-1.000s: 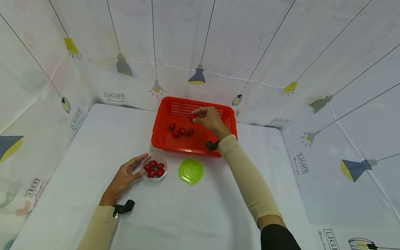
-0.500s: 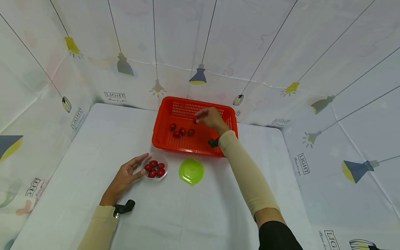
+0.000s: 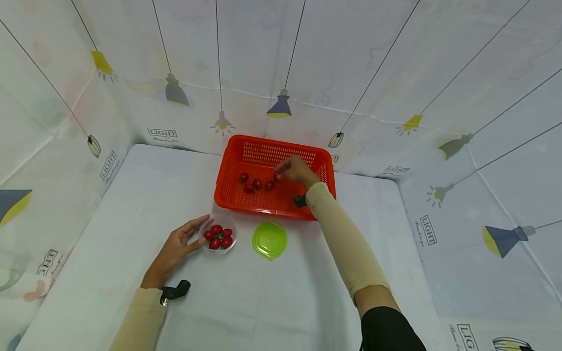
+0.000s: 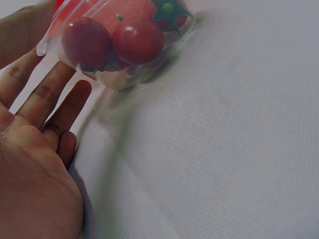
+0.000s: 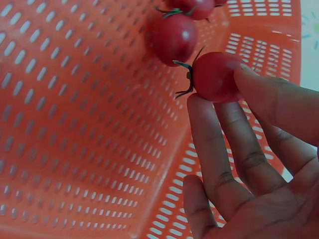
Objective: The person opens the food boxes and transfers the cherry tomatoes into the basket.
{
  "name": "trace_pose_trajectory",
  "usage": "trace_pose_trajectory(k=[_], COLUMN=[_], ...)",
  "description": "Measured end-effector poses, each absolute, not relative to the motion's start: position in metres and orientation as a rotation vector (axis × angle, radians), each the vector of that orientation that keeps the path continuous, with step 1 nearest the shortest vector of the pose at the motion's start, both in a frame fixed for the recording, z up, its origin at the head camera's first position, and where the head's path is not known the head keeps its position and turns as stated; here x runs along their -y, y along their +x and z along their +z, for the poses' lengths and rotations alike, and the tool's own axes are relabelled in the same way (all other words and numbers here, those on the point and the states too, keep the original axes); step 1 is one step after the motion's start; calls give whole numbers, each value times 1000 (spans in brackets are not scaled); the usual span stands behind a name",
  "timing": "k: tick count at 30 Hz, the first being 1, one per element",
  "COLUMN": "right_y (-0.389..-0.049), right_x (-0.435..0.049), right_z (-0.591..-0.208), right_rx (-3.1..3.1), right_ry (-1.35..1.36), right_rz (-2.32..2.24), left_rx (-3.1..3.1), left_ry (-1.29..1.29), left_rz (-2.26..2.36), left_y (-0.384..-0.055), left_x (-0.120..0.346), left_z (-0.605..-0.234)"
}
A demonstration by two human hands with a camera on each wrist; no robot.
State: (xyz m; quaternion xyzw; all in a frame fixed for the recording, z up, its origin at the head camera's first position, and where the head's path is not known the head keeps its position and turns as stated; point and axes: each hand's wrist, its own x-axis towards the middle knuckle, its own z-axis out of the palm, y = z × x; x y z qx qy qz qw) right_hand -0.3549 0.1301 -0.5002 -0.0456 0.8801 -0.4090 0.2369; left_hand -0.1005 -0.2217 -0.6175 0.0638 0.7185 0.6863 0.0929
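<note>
My left hand (image 3: 173, 251) holds a small clear plastic container (image 3: 234, 238) on the white table, thumb on the near side and fingers round the far side. Several red cherry tomatoes (image 4: 138, 41) with green stems fill it. Over the red perforated basket (image 3: 259, 210), my right hand (image 3: 296, 170) pinches one cherry tomato (image 5: 217, 77) between thumb and fingertips. In the right wrist view its stem points away from the palm. Other cherry tomatoes (image 3: 248, 188) lie on the basket floor, left of that hand.
A green lid (image 3: 270, 240) lies flat on the table (image 3: 263, 302) between the container and the basket's front side. Behind the basket rises a white wall cloth (image 3: 246, 48) printed with lamps. Dark wrist cameras (image 3: 175, 291) sit on both wrists.
My right hand has lowered slightly toward the near side and right inside the basket, still pinching the tomato. The left hand and the container have stayed put.
</note>
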Motion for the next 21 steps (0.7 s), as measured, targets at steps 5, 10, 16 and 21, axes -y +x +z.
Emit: trace_pose_trajectory(k=[5,10,16,21], right_y=[-357,-357,-357,-358], right_x=[-130,-129,-128,-126], right_z=[-507,-512,-520,-525], right_rx=[-2422,-2424,-2456,-2482], right_ry=[-130,-130,-140,-147], right_rz=[-1045,-1008,-936,-886], left_rx=[-2132,-2120,-2121,-2145], left_ry=[195,191,187,200], left_rz=[2035,2041,2043,2030], left_y=[-101,-101,-101,-100], left_x=[223,223,223,222], left_z=[-619,-620,-620,-618])
